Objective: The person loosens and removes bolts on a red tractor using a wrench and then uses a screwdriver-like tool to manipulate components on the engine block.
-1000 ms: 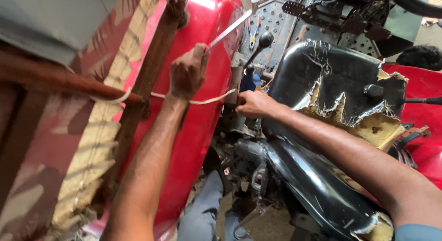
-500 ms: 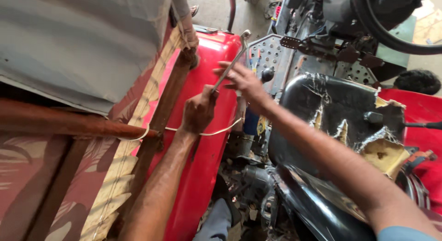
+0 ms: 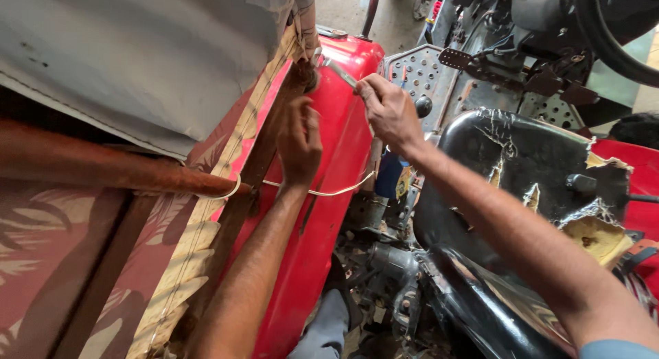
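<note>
My left hand [image 3: 299, 141] rests against the rusty wooden post [image 3: 264, 160] beside the red fender [image 3: 336, 153], fingers curled; I cannot tell whether it grips anything. My right hand [image 3: 389, 112] is closed around a thin metal tool [image 3: 341, 74] whose tip meets the top of the post. A pale cord [image 3: 329, 191] hangs across the fender below my left wrist. The torn black seat [image 3: 522, 167] sits to my right.

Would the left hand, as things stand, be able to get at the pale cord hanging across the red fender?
Probably yes. The left hand rests on the red fender just above the pale cord, which hangs in the open beside its wrist; nothing visible lies between them.
</note>
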